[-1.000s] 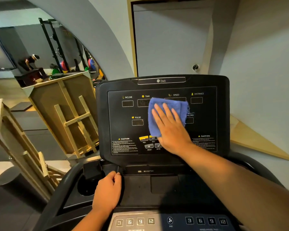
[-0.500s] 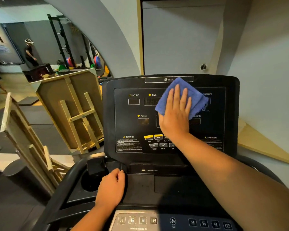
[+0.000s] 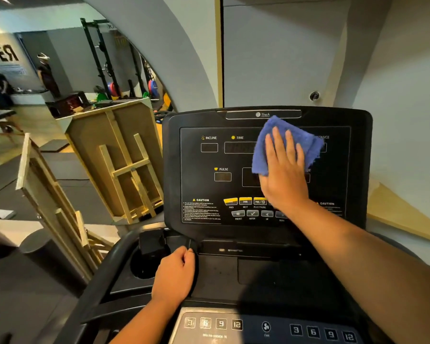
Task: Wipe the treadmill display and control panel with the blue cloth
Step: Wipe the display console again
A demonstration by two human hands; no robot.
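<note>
Pressing a blue cloth flat against the upper right of the treadmill display, the right hand has its fingers spread over the fabric, not pinching it. The left hand is curled closed, resting on the console ledge. Wiping looks partly done: the left readouts, yellow buttons and lower control panel seem yet to be covered

Two bare forearms enter from the lower edge of the frame. Left hand, lower centre: no glove, ring or watch visible. Right hand, centre right: likewise ungloved, wrist bare. No sleeve reaches either forearm within the frame.
</note>
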